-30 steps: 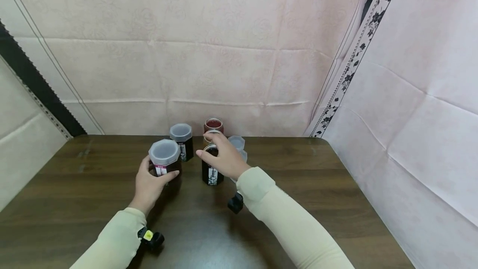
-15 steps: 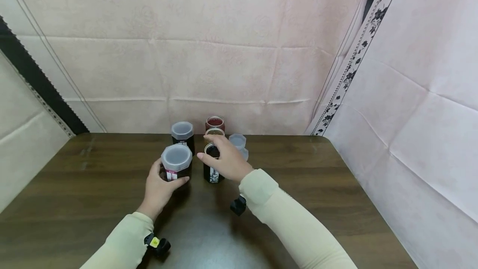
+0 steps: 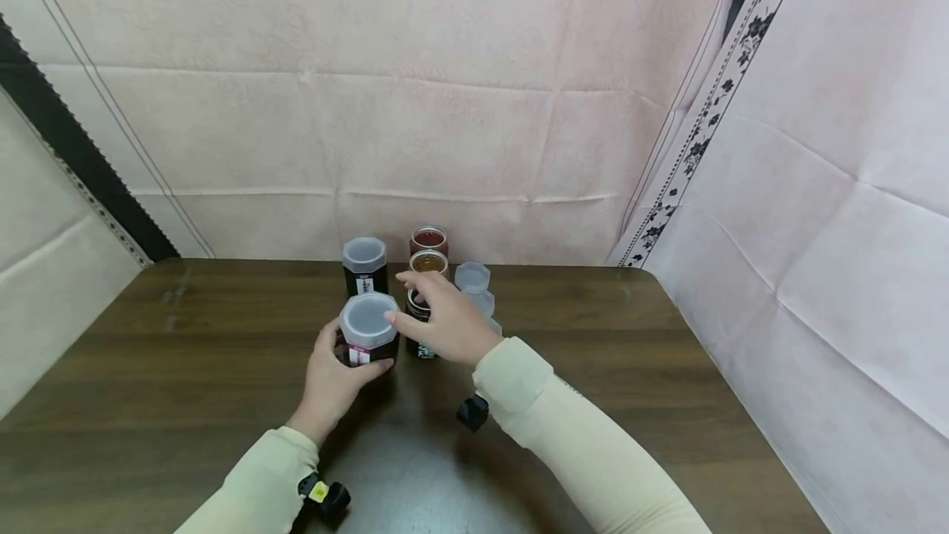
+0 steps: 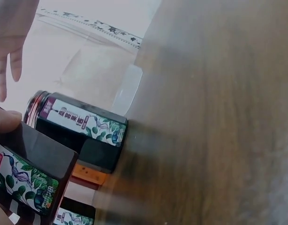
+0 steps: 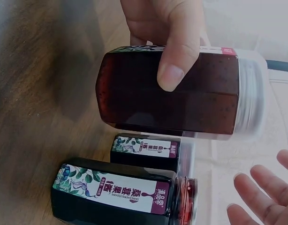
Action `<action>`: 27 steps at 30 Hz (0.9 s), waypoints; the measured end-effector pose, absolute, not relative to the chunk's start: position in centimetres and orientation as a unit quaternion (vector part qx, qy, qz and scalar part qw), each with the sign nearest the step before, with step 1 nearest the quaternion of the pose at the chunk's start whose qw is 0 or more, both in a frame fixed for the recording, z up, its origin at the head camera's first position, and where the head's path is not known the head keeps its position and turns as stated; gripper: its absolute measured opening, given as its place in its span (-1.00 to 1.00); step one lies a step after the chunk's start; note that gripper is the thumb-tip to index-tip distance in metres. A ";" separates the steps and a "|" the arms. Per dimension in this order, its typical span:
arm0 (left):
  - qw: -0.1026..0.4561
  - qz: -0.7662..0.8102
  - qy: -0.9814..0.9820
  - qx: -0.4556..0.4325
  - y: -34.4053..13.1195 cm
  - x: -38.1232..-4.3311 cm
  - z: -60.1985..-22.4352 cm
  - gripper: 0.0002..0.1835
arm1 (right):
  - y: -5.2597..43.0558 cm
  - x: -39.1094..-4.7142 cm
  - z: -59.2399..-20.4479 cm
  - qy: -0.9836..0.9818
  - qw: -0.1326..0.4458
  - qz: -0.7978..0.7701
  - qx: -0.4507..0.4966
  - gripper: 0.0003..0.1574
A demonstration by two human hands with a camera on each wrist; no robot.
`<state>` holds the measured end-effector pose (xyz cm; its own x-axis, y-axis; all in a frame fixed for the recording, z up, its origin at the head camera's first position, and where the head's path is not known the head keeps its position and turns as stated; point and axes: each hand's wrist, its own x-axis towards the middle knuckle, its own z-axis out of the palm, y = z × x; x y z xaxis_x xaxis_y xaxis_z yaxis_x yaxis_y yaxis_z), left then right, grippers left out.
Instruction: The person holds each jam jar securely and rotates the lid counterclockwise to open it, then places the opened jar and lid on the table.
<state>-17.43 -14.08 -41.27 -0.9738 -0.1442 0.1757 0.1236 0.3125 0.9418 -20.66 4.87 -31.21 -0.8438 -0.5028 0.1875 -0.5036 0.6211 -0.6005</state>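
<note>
My left hand (image 3: 337,381) grips a jar of dark red jam (image 5: 134,89) around its sides. A translucent eight-sided lid (image 3: 368,317) covers this jar, and its label shows pink and white. Fingers spread, my right hand (image 3: 450,324) hovers beside that lid; in the right wrist view its fingertips (image 5: 233,208) stand apart from the lid. Partly hidden under the right hand is an uncapped dark jam jar (image 4: 83,122) with a purple and white label. Beyond it stand an uncapped amber jar (image 3: 428,264) and an uncapped red jar (image 3: 429,239).
At the back left stands another dark jar (image 3: 364,270) with its translucent lid on. Loose translucent lids (image 3: 472,277) lie in a row right of the uncapped jars. The wooden table (image 3: 593,402) ends at a pale cloth wall (image 3: 445,105).
My left hand has carried the lidded jar to the right and slightly nearer, up beside the right hand. The right hand has barely moved, its thumb now overlapping the lid's edge in the head view.
</note>
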 end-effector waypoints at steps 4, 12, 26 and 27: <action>0.105 -0.583 -0.806 0.003 -13.8 -17.2 -41.3 -0.05 | 4.8 -20.5 -31.2 -0.904 0.003 0.322 0.282 -0.18; 0.094 -0.598 -0.796 -0.007 -13.0 -16.8 -41.5 -0.08 | 4.7 -20.3 -31.0 -0.910 0.010 0.289 0.295 -0.19; 0.082 -0.584 -0.808 -0.015 -11.8 -16.1 -41.4 -0.09 | 4.9 -19.2 -30.1 -0.932 0.014 0.184 0.311 -0.19; 0.083 -0.585 -0.807 -0.016 -11.6 -16.2 -41.4 -0.09 | 5.0 -19.2 -30.0 -0.934 0.011 0.179 0.309 -0.18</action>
<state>-16.21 -11.63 -41.44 -0.9857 -0.0706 0.1532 0.1236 0.3159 0.9407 -19.20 5.00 -30.00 -0.8093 -0.5726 0.1309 -0.5804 0.7453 -0.3281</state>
